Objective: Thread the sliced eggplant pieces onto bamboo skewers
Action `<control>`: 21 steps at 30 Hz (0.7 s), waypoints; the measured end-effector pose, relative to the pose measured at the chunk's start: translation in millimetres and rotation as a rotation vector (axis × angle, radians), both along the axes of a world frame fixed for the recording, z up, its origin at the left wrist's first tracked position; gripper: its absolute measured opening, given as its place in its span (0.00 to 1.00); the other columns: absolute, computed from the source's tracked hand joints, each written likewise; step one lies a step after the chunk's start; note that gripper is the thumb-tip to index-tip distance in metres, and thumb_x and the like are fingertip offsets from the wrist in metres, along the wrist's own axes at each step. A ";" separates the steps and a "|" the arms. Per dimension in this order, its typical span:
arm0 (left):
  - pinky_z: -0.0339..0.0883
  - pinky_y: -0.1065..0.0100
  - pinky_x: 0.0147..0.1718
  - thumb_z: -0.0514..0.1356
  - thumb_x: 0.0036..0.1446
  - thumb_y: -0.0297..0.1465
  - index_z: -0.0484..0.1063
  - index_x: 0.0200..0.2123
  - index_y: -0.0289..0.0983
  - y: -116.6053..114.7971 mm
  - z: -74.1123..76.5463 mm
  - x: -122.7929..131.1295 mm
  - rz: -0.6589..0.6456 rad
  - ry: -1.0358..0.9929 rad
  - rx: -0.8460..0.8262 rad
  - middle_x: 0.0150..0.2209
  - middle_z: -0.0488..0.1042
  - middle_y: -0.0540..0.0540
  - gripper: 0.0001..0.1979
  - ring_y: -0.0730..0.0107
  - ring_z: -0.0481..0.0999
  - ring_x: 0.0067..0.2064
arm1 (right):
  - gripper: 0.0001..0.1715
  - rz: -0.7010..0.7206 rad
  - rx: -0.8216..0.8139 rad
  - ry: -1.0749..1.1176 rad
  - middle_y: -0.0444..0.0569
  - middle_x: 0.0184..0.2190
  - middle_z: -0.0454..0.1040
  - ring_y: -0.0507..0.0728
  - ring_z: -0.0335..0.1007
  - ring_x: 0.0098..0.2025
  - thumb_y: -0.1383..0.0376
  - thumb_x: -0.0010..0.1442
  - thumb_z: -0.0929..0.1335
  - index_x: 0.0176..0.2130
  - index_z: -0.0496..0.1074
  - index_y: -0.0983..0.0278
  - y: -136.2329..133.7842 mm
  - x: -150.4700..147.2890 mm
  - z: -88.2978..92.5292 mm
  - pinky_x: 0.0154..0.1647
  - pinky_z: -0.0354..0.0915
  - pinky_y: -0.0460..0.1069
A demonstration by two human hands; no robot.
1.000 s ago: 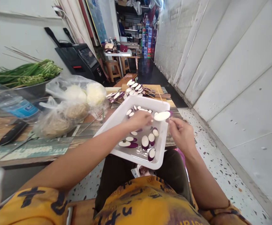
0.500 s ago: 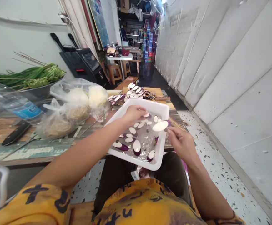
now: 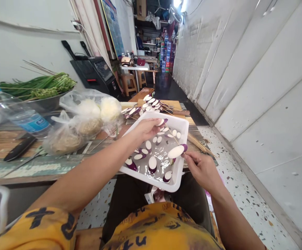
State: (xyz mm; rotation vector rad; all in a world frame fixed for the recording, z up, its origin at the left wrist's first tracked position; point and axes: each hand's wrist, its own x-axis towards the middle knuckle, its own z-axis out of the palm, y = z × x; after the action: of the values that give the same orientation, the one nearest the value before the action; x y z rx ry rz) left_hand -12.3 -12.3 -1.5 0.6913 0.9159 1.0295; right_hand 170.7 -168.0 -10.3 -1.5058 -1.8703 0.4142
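Observation:
My right hand (image 3: pixel 200 166) pinches a thin wooden skewer (image 3: pixel 172 133) at the right rim of a white plastic basin (image 3: pixel 182 139). A long eggplant slice (image 3: pixel 177 151) with white flesh and purple skin is threaded on the skewer near those fingers. My left hand (image 3: pixel 148 128), over the far part of the basin, grips a smaller eggplant slice (image 3: pixel 162 122) close to the skewer's other end; whether the tip has pierced it I cannot tell. Below both hands, several cut eggplant pieces (image 3: pixel 152 163) float in water in the basin, which rests partly over my lap.
Skewered eggplant (image 3: pixel 149 102) is piled on a cutting board (image 3: pixel 177 104) behind the basin. Bare skewers (image 3: pixel 199 144) lie at the right. Leftward are plastic bags of food (image 3: pixel 70 137), a water bottle (image 3: pixel 31 119), a black-handled knife (image 3: pixel 19 147) and a bowl of greens (image 3: pixel 54 100).
My left hand has lifted the small slice up from the water. My right hand has lowered slightly, and the skewer now spans between the two hands.

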 end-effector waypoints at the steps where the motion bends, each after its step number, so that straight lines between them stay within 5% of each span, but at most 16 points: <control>1: 0.64 0.79 0.20 0.60 0.53 0.18 0.72 0.27 0.29 -0.3 0.1 -0.1 0.001 -0.004 0.002 0.25 0.74 0.44 0.04 0.74 0.76 0.28 | 0.16 -0.001 0.004 0.001 0.46 0.25 0.77 0.55 0.71 0.25 0.64 0.62 0.61 0.34 0.77 0.63 -0.1 -0.1 -0.1 0.25 0.60 0.47; 21: 0.73 0.71 0.33 0.63 0.50 0.18 0.71 0.25 0.29 -6.2 2.2 3.8 0.080 -0.009 0.104 0.26 0.75 0.45 0.05 0.74 0.76 0.28 | 0.15 0.001 0.022 -0.035 0.44 0.22 0.74 0.53 0.66 0.22 0.65 0.62 0.61 0.34 0.77 0.62 -1.1 3.5 -1.3 0.23 0.56 0.47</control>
State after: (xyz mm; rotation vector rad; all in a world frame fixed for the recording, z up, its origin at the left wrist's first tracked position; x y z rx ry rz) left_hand -8.5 -18.5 0.7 0.7416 0.8929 1.1565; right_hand 174.2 -169.1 -11.6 -1.5065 -1.8971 0.3693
